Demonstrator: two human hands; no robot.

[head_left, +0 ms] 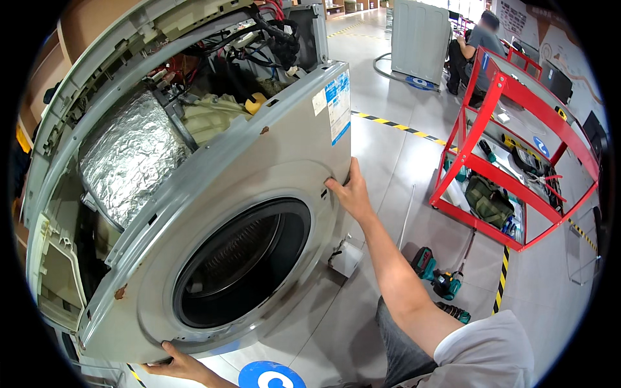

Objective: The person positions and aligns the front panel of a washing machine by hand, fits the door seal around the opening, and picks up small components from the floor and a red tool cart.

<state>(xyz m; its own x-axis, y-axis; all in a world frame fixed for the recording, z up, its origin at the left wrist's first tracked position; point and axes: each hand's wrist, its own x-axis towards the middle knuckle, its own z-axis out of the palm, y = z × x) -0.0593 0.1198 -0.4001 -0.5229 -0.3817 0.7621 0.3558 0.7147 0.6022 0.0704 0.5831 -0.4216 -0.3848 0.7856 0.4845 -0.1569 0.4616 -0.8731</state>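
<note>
The grey front panel (284, 149) of a washing machine has a round door opening with a black rubber seal (301, 226), and the drum (236, 249) shows through it. Along the panel's right edge my right hand (352, 194) grips, thumb on the face, fingers curled behind. At the lower left edge my left hand (181, 365) holds on, thumb on the face and its fingers partly hidden. Behind the panel's upper edge the machine body (314, 39) stands open on top, baring wiring (278, 39) and a foil-covered box (136, 155).
Cordless power tools (446, 281) lie on the floor to my right, near a small white box (346, 257). A red tool cart (498, 84) stands beyond them. Farther off are another grey appliance (420, 39) and a seated person (485, 39). Striped tape (401, 127) crosses the floor.
</note>
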